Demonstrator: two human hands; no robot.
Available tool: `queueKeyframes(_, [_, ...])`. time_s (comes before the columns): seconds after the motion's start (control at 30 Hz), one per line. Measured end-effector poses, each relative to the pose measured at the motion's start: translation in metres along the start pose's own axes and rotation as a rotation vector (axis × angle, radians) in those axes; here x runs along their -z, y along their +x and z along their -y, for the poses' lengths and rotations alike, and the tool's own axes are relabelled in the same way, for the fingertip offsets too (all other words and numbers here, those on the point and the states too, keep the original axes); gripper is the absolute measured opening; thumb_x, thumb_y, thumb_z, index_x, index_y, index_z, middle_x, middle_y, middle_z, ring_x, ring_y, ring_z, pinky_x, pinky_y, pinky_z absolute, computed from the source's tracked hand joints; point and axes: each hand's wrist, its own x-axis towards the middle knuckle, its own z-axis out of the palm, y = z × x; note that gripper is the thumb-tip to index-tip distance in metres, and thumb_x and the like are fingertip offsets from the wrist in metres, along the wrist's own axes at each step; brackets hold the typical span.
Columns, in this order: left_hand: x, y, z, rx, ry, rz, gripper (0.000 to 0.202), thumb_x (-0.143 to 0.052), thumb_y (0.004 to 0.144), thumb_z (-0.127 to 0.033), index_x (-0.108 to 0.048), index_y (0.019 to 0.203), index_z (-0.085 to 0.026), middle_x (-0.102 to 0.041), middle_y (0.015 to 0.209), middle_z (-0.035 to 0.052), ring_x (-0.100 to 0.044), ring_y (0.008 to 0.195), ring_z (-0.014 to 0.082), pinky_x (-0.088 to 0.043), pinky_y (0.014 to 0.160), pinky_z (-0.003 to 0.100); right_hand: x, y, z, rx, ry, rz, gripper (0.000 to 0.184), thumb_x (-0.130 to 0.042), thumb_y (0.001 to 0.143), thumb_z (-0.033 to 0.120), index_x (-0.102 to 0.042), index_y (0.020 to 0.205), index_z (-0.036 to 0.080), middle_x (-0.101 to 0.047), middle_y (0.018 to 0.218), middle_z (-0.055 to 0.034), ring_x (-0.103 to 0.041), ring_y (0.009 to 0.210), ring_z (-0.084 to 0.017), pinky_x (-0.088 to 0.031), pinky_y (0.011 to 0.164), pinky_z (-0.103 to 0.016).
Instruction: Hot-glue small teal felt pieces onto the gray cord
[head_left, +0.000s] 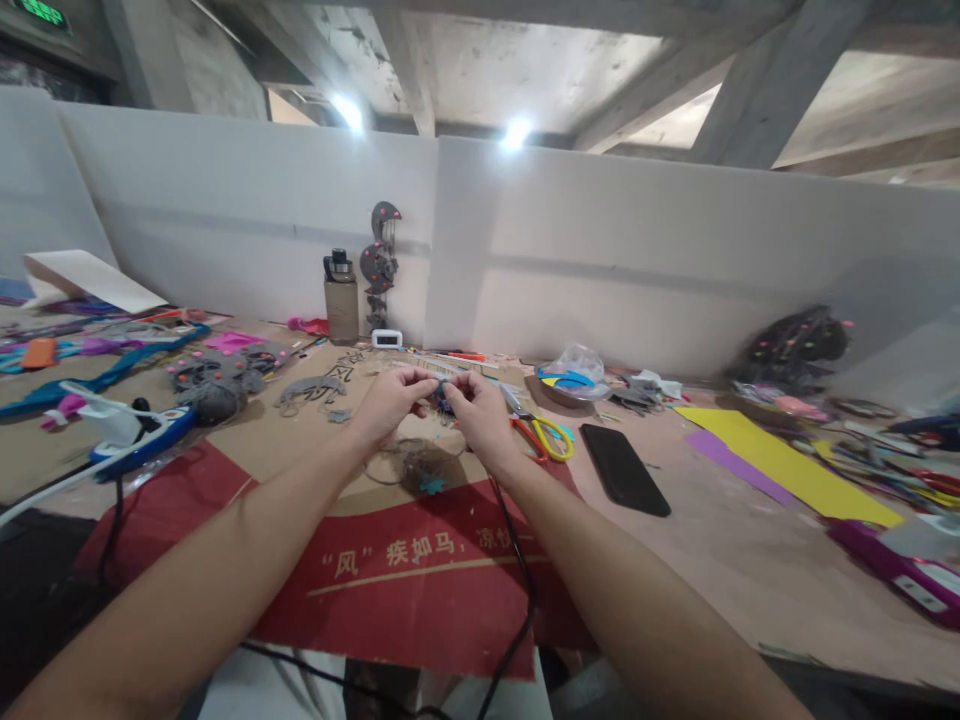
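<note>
My left hand and my right hand meet over the middle of the table, thumbs and fingertips pinched together. Between the fingertips is a small dark, bluish piece, too small and too covered to name. Below the hands, a wire-like loop and a dark clump lie on the cardboard, with a small teal piece beside it. Scissors with orange and yellow handles lie just right of my right hand. Grey cut-out pieces rest to the left of my left hand.
A black phone lies to the right. Red printed cardboard covers the near edge, with a black cable across it. Farther back stand a bottle and a small digital clock. A blue-and-white power strip sits left.
</note>
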Motion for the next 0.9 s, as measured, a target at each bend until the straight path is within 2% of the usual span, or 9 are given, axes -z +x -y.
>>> queueKeyframes(0.17, [-0.001,-0.004,0.0,0.028,-0.016,0.05,0.02,-0.067,0.064,-0.029,-0.067,0.075,-0.013,-0.058,0.068,0.0022,-0.05,0.06,0.0101,-0.039,0.049,0.022,-0.002,-0.001,-0.002,-0.037,-0.044,-0.036,0.014,-0.052,0.072,0.032,-0.049,0.068,0.019,-0.046,0.057,0.0055,-0.038,0.052,-0.01,-0.03,0.05,-0.022])
queueKeyframes(0.37, [0.002,-0.005,-0.002,0.091,-0.088,0.15,0.027,-0.069,0.064,-0.029,-0.068,0.086,-0.014,-0.063,0.079,0.0048,-0.056,0.069,0.0126,-0.044,0.056,0.024,0.0,0.0,-0.002,-0.03,-0.076,-0.06,0.013,-0.05,0.071,0.031,-0.048,0.067,0.019,-0.045,0.058,0.0055,-0.038,0.052,-0.009,-0.03,0.051,-0.022])
queueKeyframes(0.63, [0.012,0.003,0.007,0.079,0.006,0.041,0.027,-0.071,0.063,-0.036,-0.066,0.078,-0.013,-0.059,0.07,0.0026,-0.051,0.061,0.0101,-0.041,0.05,0.021,-0.009,-0.002,-0.011,0.01,0.01,0.008,0.018,-0.05,0.076,0.036,-0.053,0.074,0.018,-0.053,0.066,0.0025,-0.045,0.06,-0.011,-0.037,0.058,-0.023])
queueKeyframes(0.77, [0.014,0.002,0.002,0.111,-0.043,0.083,0.025,-0.071,0.063,-0.032,-0.066,0.078,-0.013,-0.06,0.073,0.0035,-0.052,0.063,0.0103,-0.043,0.053,0.021,-0.011,-0.001,-0.013,0.002,0.098,0.021,0.017,-0.05,0.076,0.035,-0.053,0.075,0.018,-0.056,0.069,0.0017,-0.049,0.063,-0.011,-0.039,0.06,-0.024])
queueKeyframes(0.9, [0.014,-0.001,-0.002,0.166,-0.11,0.163,0.028,-0.07,0.063,-0.026,-0.067,0.087,-0.013,-0.062,0.081,0.0062,-0.057,0.071,0.0134,-0.045,0.057,0.024,-0.008,0.001,-0.013,-0.064,0.113,-0.019,0.015,-0.052,0.074,0.033,-0.051,0.07,0.018,-0.053,0.062,0.0033,-0.045,0.056,-0.01,-0.037,0.056,-0.023])
